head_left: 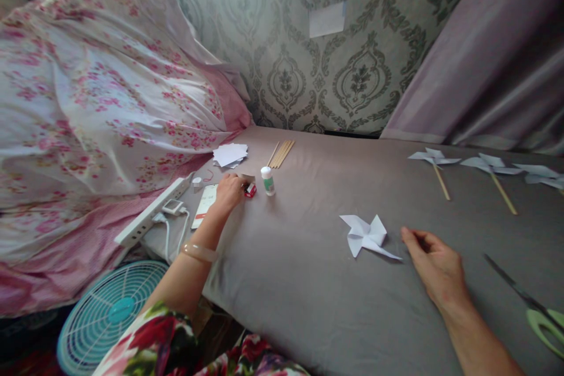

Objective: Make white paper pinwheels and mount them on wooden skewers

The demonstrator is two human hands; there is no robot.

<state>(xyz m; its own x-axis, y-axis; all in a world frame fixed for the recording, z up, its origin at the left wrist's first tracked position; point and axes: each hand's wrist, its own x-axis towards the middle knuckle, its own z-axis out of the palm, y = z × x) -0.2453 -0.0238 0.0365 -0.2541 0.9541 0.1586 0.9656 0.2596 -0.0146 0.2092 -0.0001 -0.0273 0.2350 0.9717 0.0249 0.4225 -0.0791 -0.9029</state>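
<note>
Paper pinwheel (365, 237) lies on the grey cloth (308, 305), just left of my right hand (436, 267), fingers narrowed; my left hand (230, 190) bunches at the red box (251, 190). Whether either grips anything, I cannot tell. Probably I'm fetching; next needs a sure pinch. The pinwheel's long axis runs far-left to near-right, longest blade pointing near-right.

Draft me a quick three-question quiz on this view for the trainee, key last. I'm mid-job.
1. True or false: the green-handled scissors lie to the right of the right hand.
2. Which hand is nearer the white-capped tube?
3. The white paper pinwheel closest to the right hand lies: a) on the phone; b) on the grey cloth; c) on the fan.
Key: 1 true; 2 left hand; 3 b.
</note>
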